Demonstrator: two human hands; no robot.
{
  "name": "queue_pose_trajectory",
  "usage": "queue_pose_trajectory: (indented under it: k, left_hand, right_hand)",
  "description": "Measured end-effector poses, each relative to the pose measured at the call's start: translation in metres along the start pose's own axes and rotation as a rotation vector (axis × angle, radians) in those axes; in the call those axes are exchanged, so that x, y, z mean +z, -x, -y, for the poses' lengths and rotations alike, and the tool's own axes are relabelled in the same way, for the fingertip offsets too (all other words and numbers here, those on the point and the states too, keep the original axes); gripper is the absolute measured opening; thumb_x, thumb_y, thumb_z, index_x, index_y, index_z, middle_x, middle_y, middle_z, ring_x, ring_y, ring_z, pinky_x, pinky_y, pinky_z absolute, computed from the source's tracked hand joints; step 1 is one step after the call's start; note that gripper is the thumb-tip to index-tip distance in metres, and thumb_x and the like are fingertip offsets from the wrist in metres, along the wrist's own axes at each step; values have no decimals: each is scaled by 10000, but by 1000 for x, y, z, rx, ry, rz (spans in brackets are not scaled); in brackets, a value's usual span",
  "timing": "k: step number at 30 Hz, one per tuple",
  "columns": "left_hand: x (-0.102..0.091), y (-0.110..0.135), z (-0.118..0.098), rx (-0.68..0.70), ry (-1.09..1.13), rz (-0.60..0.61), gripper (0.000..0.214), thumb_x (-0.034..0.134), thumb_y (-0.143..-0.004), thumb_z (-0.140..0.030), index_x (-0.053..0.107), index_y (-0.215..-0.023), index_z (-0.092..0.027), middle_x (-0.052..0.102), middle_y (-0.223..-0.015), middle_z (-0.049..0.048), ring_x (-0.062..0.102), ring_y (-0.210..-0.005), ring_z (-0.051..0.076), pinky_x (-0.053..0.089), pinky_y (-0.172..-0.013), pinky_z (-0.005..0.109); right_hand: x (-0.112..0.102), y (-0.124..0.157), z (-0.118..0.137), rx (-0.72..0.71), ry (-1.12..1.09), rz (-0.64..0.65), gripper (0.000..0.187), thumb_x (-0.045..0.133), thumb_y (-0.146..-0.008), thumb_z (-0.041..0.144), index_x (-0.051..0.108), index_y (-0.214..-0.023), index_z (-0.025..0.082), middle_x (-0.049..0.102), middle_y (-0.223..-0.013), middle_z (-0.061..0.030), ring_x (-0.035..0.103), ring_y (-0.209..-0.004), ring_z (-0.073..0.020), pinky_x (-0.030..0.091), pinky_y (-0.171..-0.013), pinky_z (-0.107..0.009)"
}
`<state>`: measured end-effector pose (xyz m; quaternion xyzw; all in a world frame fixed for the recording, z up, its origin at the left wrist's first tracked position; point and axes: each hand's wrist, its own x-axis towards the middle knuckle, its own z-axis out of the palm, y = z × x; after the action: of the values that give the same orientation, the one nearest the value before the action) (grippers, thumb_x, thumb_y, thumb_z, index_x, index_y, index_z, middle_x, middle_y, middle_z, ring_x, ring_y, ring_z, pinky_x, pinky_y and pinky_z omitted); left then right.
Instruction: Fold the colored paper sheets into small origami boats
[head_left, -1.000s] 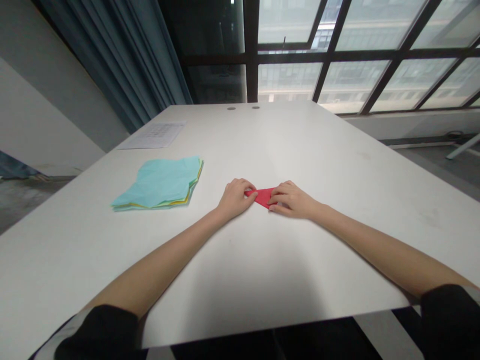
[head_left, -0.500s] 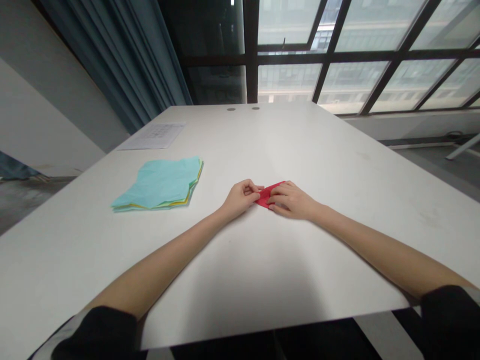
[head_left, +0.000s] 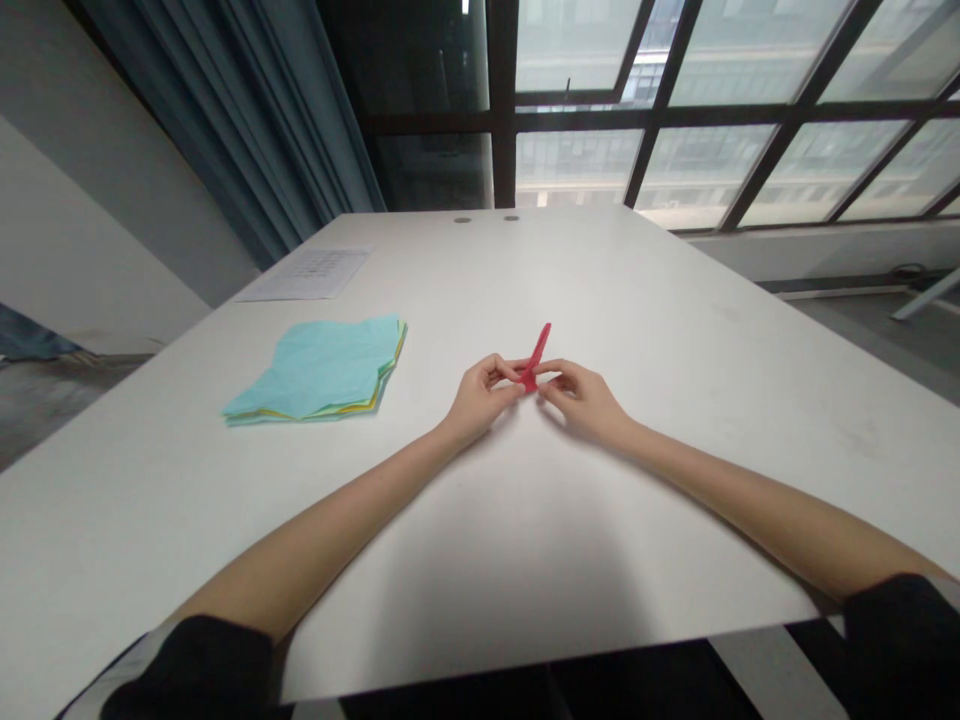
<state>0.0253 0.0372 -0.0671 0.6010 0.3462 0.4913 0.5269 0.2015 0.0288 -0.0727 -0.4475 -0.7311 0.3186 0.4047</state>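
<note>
Between my two hands is a small piece of folded red paper (head_left: 538, 350), with a narrow part pointing up and away from me. My left hand (head_left: 487, 397) pinches its lower left side between thumb and fingers. On the other side, the thumb and fingertips of my right hand (head_left: 583, 398) close on the lower right edge. Both hands are just over the white table, near its middle. The fingers cover part of the paper's lower end, so its full shape is hidden.
A stack of coloured paper sheets (head_left: 330, 365), light blue on top, lies on the white table (head_left: 480, 560) to the left. Behind it is a printed sheet (head_left: 307, 274). Two round grommets (head_left: 463, 220) sit near the far edge, before a curtain (head_left: 247, 110) and windows.
The red paper lay low and flat under my right fingers; now a narrow part stands up. My right hand has drawn back to its edge, while my left hand has barely moved.
</note>
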Motion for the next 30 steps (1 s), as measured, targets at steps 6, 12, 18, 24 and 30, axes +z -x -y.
queue_pose_trajectory:
  k: [6,12,18,24,30]
  left_hand:
    - [2,6,-1,4,-31,78,165,651,-676,-194,496,-714,-153,587,-1201,148,566,-1086,235,482,-844,384]
    - [4,4,-3,-25,8,-11,164,668,-672,-212,546,-763,-151,650,-1056,99,601,-999,203,474,-874,362]
    - [4,2,1,-106,82,-95,236,714,-629,-247,552,-778,-161,643,-820,14,621,-774,145,528,-725,309]
    - [7,2,0,-143,146,-85,282,744,-598,-243,535,-765,-157,618,-740,-12,610,-687,119,522,-681,283]
    - [8,2,-2,-170,173,-110,284,742,-577,-227,538,-759,-152,624,-729,-20,613,-655,108,512,-676,270]
  right_hand:
    - [6,-4,-4,232,-431,-45,261,604,-727,298,566,-955,178,682,-849,-41,636,-768,-172,495,-761,-366]
    - [7,-4,-5,203,-504,-54,242,622,-738,331,586,-923,179,681,-847,-35,636,-751,-159,502,-771,-368]
    - [7,-1,-2,150,-449,6,262,663,-731,375,589,-904,193,697,-850,-34,665,-802,-184,510,-803,-377]
    - [8,0,-3,151,-412,16,277,702,-699,363,575,-888,204,691,-937,-46,676,-842,-195,526,-805,-371]
    - [7,1,-1,158,-332,24,290,695,-698,341,558,-909,198,693,-892,-43,680,-822,-195,532,-750,-336]
